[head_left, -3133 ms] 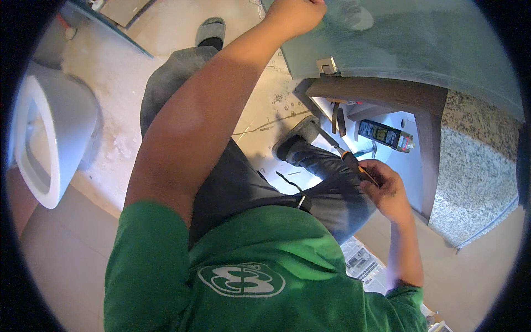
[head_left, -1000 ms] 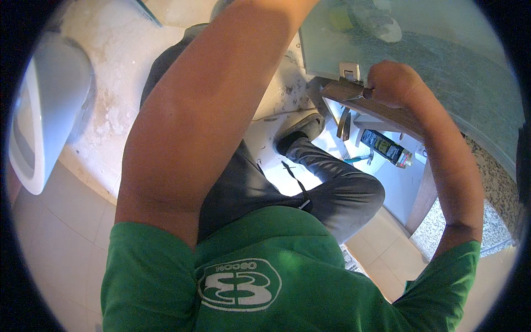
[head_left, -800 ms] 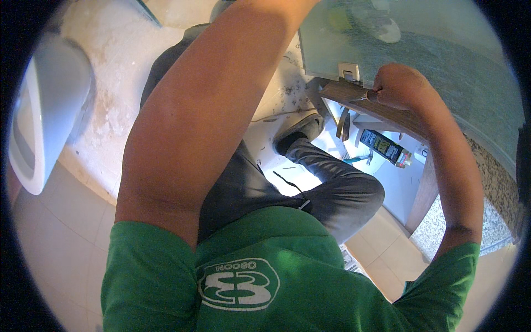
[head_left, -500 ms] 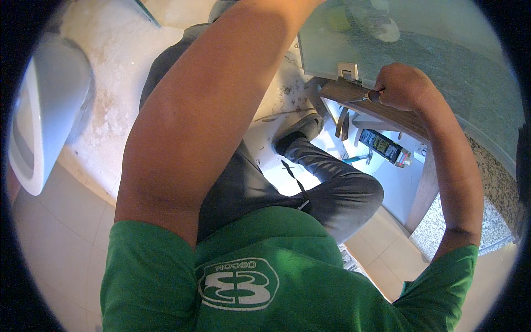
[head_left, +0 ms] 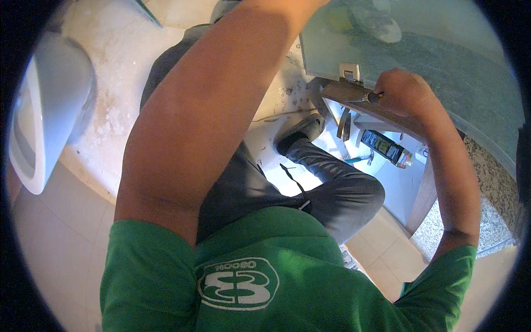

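Note:
My right hand (head_left: 405, 92) is closed around the brown, rounded handle of a small hand tool with a narrow metal blade (head_left: 359, 100). The blade points left and lies over the top edge of a brown wooden board (head_left: 338, 91), close below a square metal fitting (head_left: 349, 72) on the glass panel (head_left: 442, 63). Whether the tip touches the wood I cannot tell. My left forearm (head_left: 221, 88) reaches up and out at the top edge, so the left hand itself is outside the picture.
Inside the lit, white-lined space below the board are a black carton (head_left: 383, 147), a hammer with a teal handle (head_left: 362, 159) and dark strips (head_left: 344, 124). A white toilet (head_left: 41, 116) stands at left. Speckled stone (head_left: 484, 171) lies at right. My shoe (head_left: 301, 133) rests near the board.
My right hand has dropped slightly and turned a little, with the tool still in it. My left arm has hardly moved.

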`<state>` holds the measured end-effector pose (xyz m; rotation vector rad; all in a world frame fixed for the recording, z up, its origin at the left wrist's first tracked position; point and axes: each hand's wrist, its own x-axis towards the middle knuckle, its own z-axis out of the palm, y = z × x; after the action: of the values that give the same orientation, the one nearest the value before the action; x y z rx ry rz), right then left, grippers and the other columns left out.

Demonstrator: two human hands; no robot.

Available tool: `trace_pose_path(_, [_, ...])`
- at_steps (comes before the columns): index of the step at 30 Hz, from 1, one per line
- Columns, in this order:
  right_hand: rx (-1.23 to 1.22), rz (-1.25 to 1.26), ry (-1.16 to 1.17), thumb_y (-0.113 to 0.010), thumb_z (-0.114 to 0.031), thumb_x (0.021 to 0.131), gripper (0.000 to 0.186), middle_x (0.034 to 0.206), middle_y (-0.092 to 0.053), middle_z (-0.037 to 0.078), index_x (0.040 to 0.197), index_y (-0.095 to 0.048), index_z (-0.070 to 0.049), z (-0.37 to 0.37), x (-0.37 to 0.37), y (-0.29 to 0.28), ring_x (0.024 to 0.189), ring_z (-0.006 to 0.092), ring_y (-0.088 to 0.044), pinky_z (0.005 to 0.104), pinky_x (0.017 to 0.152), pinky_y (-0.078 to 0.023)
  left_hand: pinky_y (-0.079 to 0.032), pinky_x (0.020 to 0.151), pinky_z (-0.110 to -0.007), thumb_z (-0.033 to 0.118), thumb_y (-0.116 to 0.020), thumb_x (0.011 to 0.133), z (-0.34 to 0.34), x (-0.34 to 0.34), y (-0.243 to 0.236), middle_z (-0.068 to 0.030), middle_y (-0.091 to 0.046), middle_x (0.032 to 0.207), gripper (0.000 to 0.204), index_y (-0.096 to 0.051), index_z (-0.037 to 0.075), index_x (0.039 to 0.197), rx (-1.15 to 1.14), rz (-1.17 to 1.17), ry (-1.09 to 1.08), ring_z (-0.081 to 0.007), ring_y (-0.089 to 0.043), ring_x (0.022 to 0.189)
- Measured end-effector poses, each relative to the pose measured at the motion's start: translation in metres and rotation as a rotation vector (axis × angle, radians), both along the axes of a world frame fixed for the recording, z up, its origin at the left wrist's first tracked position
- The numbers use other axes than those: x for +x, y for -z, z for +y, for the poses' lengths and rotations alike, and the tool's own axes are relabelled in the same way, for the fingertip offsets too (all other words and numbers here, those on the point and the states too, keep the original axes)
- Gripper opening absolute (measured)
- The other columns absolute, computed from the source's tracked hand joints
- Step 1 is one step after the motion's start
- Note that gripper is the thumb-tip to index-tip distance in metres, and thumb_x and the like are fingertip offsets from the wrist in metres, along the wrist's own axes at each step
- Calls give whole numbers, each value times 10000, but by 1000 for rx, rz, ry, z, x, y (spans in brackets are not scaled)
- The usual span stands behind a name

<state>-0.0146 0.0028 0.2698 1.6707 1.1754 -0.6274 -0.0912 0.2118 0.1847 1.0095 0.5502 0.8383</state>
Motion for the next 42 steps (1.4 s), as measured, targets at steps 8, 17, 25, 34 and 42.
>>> trace_pose_path(8, [59, -35, 72, -713, -287, 859, 253, 918, -744, 211, 963, -798, -72, -19, -6, 16, 891, 386, -736, 489, 815, -586, -522, 759, -425, 219, -549, 939, -9, -9, -13, -157, -717, 854, 269, -704, 3, 899, 34, 67, 5, -298, -685, 818])
trace_pose_path(17, [-23, -2, -1, -686, -265, 847, 226, 935, -746, 201, 951, -801, -101, -5, 2, 2, 893, 395, -731, 502, 801, -587, -532, 803, -424, 355, -632, 987, -69, 53, 98, -160, -719, 915, 377, -708, -14, 960, 928, 612, 109, -264, -684, 865])
trace_pose_path(25, [40, -7, -49, -679, -289, 846, 233, 929, -750, 185, 938, -789, -105, -36, 3, -6, 905, 384, -735, 508, 793, -588, -535, 647, -461, 599, -402, 1057, -286, -10, 99, -162, -747, 798, 634, -693, 38, 1004, -613, 518, 889, -265, -724, 747])
trace_pose_path(34, [-200, -52, -19, -722, -223, 862, 244, 943, -755, 145, 1099, -763, -180, -11, -6, -5, 930, 366, -737, 494, 809, -583, -494, 736, -452, 709, -326, 1019, -344, 23, 120, -126, -709, 867, 710, -629, 68, 1051, -1235, 182, 672, -285, -690, 779])
trace_pose_path(42, [-141, 55, -50, -680, -258, 875, 190, 900, -751, 165, 997, -773, -147, 3, 4, -6, 869, 378, -738, 497, 790, -592, -482, 799, -441, 674, -475, 991, -323, 26, 99, -87, -676, 834, 605, -632, 95, 1068, -1446, 81, 524, -269, -668, 779])
